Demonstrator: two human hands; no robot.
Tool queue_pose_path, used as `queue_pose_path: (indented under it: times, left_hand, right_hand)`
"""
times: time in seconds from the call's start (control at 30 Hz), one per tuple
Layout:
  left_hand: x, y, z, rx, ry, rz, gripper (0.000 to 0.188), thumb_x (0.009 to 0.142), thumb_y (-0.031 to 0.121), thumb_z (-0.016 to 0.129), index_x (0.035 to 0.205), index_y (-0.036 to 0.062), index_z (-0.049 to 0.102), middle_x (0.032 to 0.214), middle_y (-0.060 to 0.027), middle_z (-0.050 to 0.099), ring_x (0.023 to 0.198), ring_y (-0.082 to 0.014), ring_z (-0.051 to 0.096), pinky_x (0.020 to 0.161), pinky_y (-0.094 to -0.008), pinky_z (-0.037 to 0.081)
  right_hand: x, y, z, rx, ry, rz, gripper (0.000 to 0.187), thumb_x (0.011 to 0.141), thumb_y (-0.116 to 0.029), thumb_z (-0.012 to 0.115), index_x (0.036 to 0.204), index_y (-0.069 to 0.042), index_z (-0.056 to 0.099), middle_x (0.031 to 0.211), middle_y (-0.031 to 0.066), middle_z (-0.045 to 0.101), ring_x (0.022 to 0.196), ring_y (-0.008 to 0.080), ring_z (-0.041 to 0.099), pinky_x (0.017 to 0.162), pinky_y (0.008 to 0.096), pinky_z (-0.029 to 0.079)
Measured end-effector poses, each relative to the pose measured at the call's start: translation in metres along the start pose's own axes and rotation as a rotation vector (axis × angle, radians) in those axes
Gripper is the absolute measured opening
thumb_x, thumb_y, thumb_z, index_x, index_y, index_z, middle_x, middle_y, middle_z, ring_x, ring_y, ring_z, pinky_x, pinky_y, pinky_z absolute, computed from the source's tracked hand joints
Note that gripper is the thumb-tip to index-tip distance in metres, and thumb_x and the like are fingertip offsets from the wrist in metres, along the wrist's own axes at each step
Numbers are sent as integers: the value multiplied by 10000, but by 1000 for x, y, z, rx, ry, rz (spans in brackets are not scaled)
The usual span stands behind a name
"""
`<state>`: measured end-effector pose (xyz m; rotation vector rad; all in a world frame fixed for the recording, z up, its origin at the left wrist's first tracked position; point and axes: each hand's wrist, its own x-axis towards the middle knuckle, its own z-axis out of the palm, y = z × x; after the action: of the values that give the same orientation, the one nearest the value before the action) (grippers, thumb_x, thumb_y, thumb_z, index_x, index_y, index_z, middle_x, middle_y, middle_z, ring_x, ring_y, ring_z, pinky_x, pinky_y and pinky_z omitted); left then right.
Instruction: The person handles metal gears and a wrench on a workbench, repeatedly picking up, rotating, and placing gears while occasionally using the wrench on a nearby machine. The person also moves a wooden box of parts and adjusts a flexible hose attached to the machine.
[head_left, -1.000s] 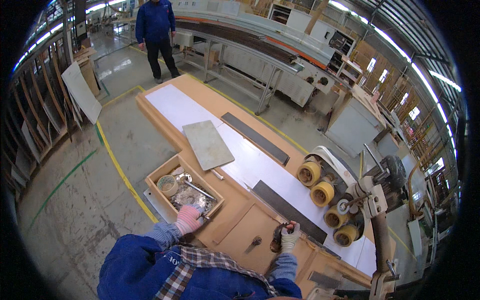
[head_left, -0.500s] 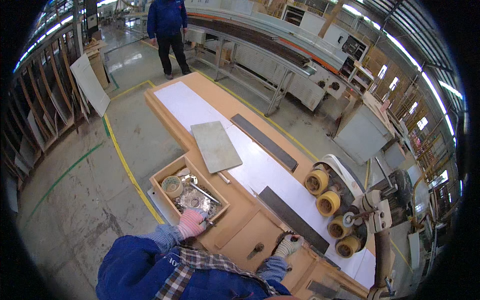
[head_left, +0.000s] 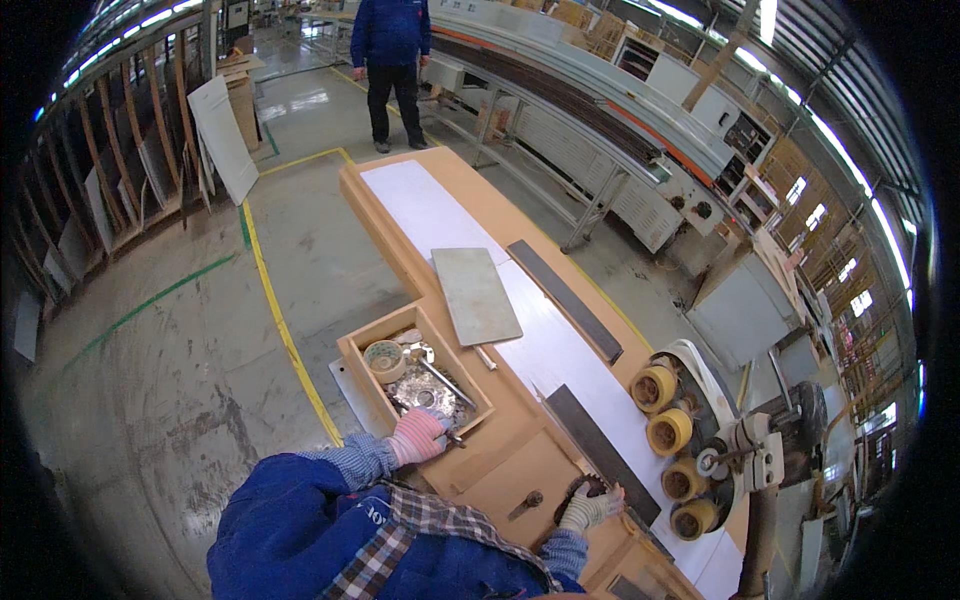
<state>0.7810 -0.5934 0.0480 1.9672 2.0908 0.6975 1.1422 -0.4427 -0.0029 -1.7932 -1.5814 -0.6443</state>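
Note:
My left hand (head_left: 420,436), in a pink-and-white striped glove, is curled at the near corner of a wooden box (head_left: 480,415). A short dark metal piece juts out beside its fingers; its kind is unclear. Inside the box are a tape roll (head_left: 384,360), a metal rod (head_left: 446,384) and a shiny toothed disc (head_left: 427,398). My right hand (head_left: 590,509), in a pale glove, grips the edge of a dark round toothed disc (head_left: 574,492), partly hidden by the hand. A dark bolt-like knob (head_left: 533,498) rises from the bench between my hands.
A grey board (head_left: 476,297) lies on the white strip of the bench (head_left: 420,200), near two dark strips (head_left: 565,300). Several yellow rollers (head_left: 668,433) stand at the right beside a machine. Beyond the bench, a person (head_left: 391,75) in blue stands near a long machine (head_left: 560,100).
The whole view has shifted, so the bench and box appear farther right. Both hands stay by the same things, the left at the box corner and the right on the dark disc.

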Motion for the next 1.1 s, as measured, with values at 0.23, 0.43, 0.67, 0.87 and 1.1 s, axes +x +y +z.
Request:
queue_pose_path:
  times: [0.23, 0.43, 0.67, 0.87, 1.1]
  left_hand:
    - [28, 37, -35, -385, 295, 20, 189, 724, 166, 555, 858, 69, 647, 800, -154, 621, 770, -364, 595, 677, -436, 490]
    - [59, 109, -64, -1326, -32, -255, 210, 846, 176, 550, 969, 46, 660, 809, -40, 652, 750, -135, 609, 651, -269, 486]
    - [67, 135, -77, -1317, -342, -255, 303, 867, 245, 567, 1052, 7, 594, 847, -16, 604, 757, -94, 554, 677, -239, 450]
    - [53, 142, -45, -1226, -495, -140, 441, 912, 336, 532, 1230, 30, 516, 896, -3, 571, 840, -80, 521, 758, -231, 433]
    - [14, 159, 35, -1037, -745, -164, 565, 944, 417, 477, 1353, 38, 391, 1091, -42, 572, 962, -127, 540, 793, -264, 452]
  right_hand:
    - [-29, -74, -63, 952, -740, 159, 485, 752, -178, 672, 1174, -7, 505, 1146, 196, 541, 1087, 289, 522, 909, 386, 423]
    - [-15, -144, -103, 1402, -1064, -378, 396, 913, -228, 512, 1221, 20, 487, 1075, 213, 602, 970, 312, 602, 858, 383, 462]
    - [1, -160, -159, 1760, -1351, 456, 353, 968, -379, 451, 882, -40, 500, 594, 47, 486, 477, 126, 478, 450, 287, 422]
    - [-7, -147, -171, 1908, -953, 816, 386, 980, -419, 404, 883, -63, 518, 599, 17, 466, 469, 111, 444, 440, 256, 420]
    - [-53, -89, -122, 1643, -594, 1303, 413, 971, -430, 414, 1040, -58, 579, 682, -36, 486, 588, 91, 470, 549, 246, 423]
